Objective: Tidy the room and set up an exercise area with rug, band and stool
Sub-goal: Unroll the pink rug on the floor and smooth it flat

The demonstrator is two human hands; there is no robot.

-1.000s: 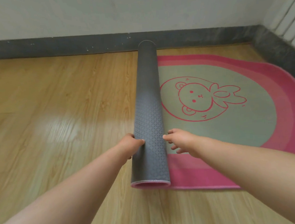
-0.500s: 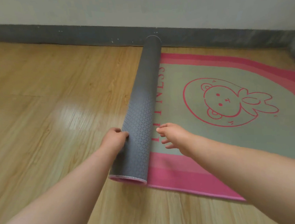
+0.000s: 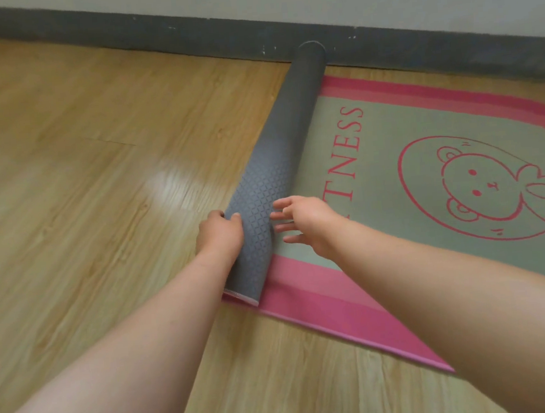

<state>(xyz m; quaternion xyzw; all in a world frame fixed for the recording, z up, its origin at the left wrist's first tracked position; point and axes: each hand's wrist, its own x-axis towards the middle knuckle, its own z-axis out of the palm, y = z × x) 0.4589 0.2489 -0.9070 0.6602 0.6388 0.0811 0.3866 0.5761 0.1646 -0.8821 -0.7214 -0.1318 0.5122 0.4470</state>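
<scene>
A pink and grey-green rug (image 3: 422, 136) with a red bear drawing and red lettering lies partly unrolled on the wooden floor. Its rolled part (image 3: 280, 153), grey with a diamond pattern, runs from the skirting board towards me. My left hand (image 3: 219, 235) grips the roll's left side near its close end, thumb on top. To the right of the roll, my right hand (image 3: 306, 221) is spread just above the flat rug, its fingertips at the roll's right side. No band or stool is in view.
A dark grey skirting board (image 3: 186, 37) runs along the white wall at the back, and the roll's far end reaches it. Bare wooden floor (image 3: 76, 176) stretches out to the left of the roll.
The roll has moved left across the floor, uncovering more rug and the red lettering. Both hands have followed it, and my right hand's fingers have spread.
</scene>
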